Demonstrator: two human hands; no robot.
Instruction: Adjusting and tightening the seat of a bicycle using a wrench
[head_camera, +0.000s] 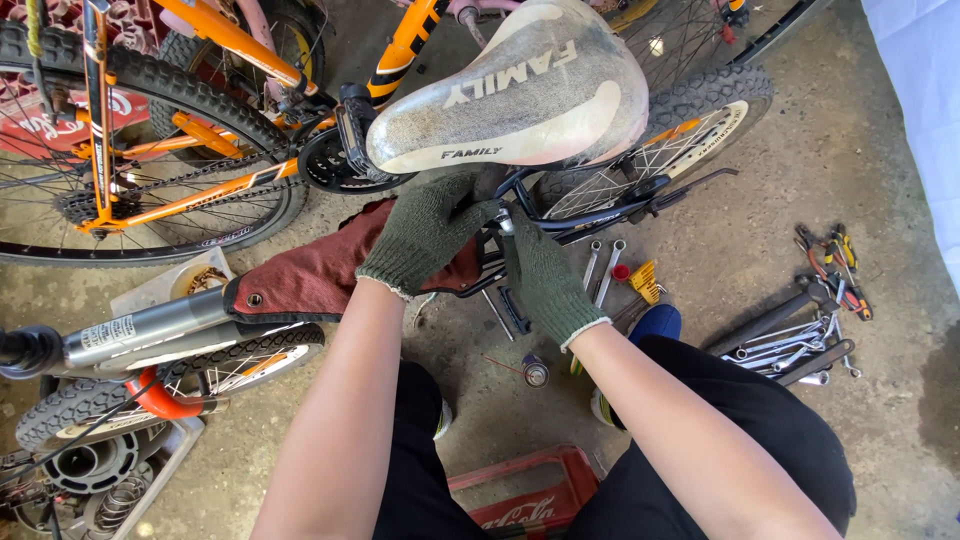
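Nearest, a red plastic crate (525, 495) sits between the person's knees. Both gloved hands reach up under the worn white saddle (520, 90): the left hand (425, 230) is curled shut on the red rag (320, 270), seemingly for grip on greasy metal, and the right hand (545, 280) has its fingers closed on the dark frame (590, 215) just below the seat. Spanners (790, 345) lie on the concrete floor (within reach). Beyond stands an orange bicycle (200, 190).
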